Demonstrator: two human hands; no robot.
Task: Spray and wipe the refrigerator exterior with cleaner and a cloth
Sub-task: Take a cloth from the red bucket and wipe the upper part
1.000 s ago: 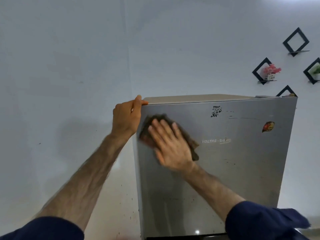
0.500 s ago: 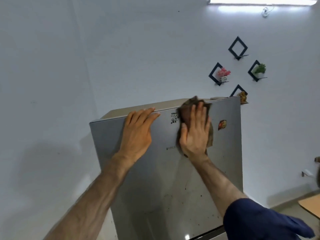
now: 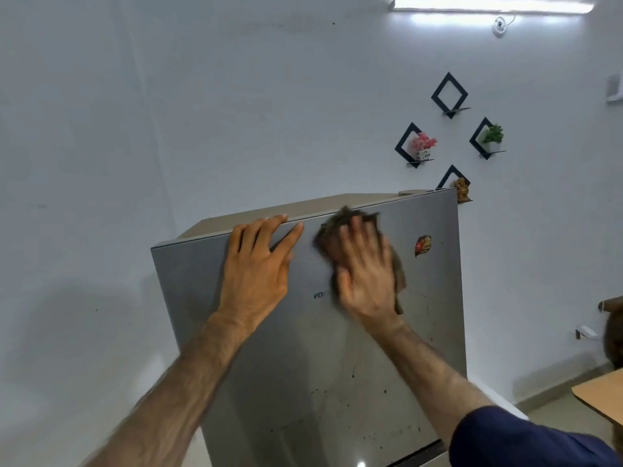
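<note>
A grey steel refrigerator (image 3: 303,365) stands against a white wall, its upper door facing me. My right hand (image 3: 365,274) presses a brown cloth (image 3: 340,224) flat against the door just below the top edge; the hand is blurred. My left hand (image 3: 258,264) lies flat on the door to the left of the cloth, fingers spread, fingertips at the top edge. A red sticker (image 3: 423,246) sits right of the cloth. Dark specks dot the lower part of the door. No spray bottle is in view.
Black diamond wall shelves (image 3: 450,96) hang above the fridge, holding a pink flower pot (image 3: 423,146), a green plant (image 3: 493,136) and a small figurine (image 3: 462,190). A wooden table corner (image 3: 600,396) juts in at the lower right. A tube light (image 3: 488,5) glows overhead.
My left hand left the door's left corner and now lies flat on the front. My right hand swept the cloth from the left side up along the top edge, then slightly left.
</note>
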